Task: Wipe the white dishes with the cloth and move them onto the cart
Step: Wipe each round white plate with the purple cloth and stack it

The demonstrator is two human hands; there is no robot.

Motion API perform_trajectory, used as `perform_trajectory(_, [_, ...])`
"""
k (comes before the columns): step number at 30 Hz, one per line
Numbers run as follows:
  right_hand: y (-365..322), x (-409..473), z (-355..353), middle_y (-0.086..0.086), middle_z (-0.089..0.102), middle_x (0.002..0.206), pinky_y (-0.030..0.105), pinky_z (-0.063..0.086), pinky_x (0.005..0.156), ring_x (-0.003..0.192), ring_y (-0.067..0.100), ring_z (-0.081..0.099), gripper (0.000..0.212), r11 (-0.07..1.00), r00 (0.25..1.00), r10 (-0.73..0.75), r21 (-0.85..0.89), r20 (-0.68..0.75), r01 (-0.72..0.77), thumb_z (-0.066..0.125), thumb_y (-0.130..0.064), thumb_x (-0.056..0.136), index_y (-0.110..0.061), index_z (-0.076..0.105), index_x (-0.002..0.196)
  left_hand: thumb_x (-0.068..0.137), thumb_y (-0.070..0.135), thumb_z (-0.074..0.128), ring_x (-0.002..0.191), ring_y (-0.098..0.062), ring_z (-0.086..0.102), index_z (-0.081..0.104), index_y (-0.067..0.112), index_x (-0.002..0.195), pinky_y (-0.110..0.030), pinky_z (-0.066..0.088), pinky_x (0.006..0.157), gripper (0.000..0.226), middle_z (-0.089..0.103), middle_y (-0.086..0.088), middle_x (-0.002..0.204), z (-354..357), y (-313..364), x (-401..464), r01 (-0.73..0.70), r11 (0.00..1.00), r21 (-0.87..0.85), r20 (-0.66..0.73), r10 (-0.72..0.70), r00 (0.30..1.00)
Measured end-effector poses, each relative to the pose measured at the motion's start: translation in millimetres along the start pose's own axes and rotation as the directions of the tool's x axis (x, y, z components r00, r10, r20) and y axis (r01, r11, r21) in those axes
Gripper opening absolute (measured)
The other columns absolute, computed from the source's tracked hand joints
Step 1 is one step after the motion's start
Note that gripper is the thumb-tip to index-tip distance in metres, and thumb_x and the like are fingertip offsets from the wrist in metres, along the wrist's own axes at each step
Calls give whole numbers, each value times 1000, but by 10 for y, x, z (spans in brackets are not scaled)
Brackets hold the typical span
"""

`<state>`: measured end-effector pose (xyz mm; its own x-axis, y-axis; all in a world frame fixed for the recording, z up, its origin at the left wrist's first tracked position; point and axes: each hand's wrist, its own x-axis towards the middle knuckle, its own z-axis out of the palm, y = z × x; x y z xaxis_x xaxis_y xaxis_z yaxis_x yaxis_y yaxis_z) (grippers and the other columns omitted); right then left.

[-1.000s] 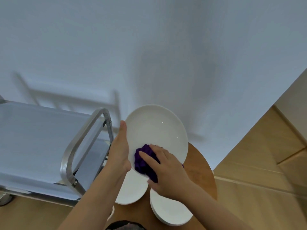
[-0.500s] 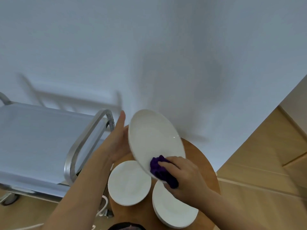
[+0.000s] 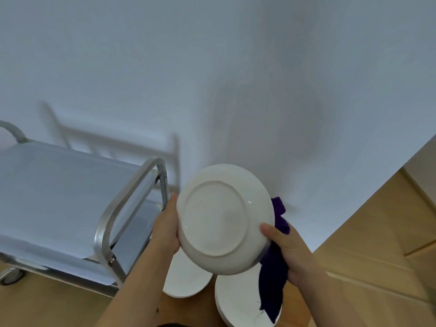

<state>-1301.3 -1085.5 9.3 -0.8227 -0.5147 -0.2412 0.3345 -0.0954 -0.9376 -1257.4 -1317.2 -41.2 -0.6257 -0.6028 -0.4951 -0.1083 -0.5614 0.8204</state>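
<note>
Two hands [image 3: 168, 228] [image 3: 290, 252] gripping an upturned plate [image 3: 224, 218] over round wooden table [image 3: 188, 310], white wall [image 3: 212, 79] behind.

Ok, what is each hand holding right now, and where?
Left hand grips the plate at its left rim. Right hand holds the right rim, thumb on the underside, with the purple cloth.
</note>
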Motion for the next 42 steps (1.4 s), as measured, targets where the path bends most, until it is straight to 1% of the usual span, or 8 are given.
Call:
perform_trajectory(6, [-238,158,18,4,65,106,35,50,73,92,22,64,19,964,880,-210,-241,-427,113,42,-44,97,-35,56,106,89,53,49,44,-6,32,34,24,48,-28,27,51,52,34,11,45,25,371,-223,-403,838,368,-71,458,886])
perform_trajectory(9, [-454,232,399,23,45,117,28,45,88,102,23,55,35,843,815,-504,-368,-286,392,45,-14,90,-22,54,123,91,46,53,37,-8,29,25,22,47,-28,22,48,57,30,9,36,209,378,-416,-547,641,538,49,624,780])
perform_trajectory(10, [-459,244,541,6,50,125,20,36,97,111,17,47,50,753,813,-556,-520,-173,404,44,-17,84,-16,46,134,90,45,53,39,-8,30,28,21,48,-27,23,48,55,32,9,37,278,358,-470,-564,594,573,83,643,762])
perform_trajectory(13, [-289,255,766,-4,-7,156,33,9,115,141,12,0,74,423,907,-392,-845,154,327,42,-40,93,-31,-4,151,91,42,51,45,-9,36,38,18,51,-26,28,50,48,39,7,46,353,253,-540,-610,538,582,149,666,731])
perform_trajectory(18, [-410,381,532,-2,-3,157,49,23,110,142,29,10,86,-1,917,-296,-961,266,278,45,-77,75,-52,0,143,92,41,50,48,-6,45,50,22,56,-23,29,50,40,49,10,48,273,200,-583,-644,502,578,176,694,698])
perform_trajectory(26, [-403,485,452,-14,35,126,31,42,94,118,8,38,87,358,891,-449,-899,74,254,45,-86,54,-45,44,131,86,52,52,46,-10,36,41,9,54,-27,31,49,54,39,7,44,316,163,-622,-552,695,460,158,548,822])
perform_trajectory(33, [-349,504,65,-14,51,119,24,44,87,110,9,50,34,717,895,-429,-649,-125,254,59,-64,65,-49,50,94,90,51,49,44,-10,37,45,10,64,-17,34,42,50,37,2,48,237,302,-639,-473,813,339,72,479,875])
perform_trajectory(42, [-48,430,-51,-24,56,109,12,49,59,94,0,58,87,897,875,-339,-398,-345,191,65,-74,49,-38,44,126,84,60,53,54,-19,41,46,12,65,-31,38,55,52,40,-3,55,247,216,-599,-336,924,181,10,339,941])
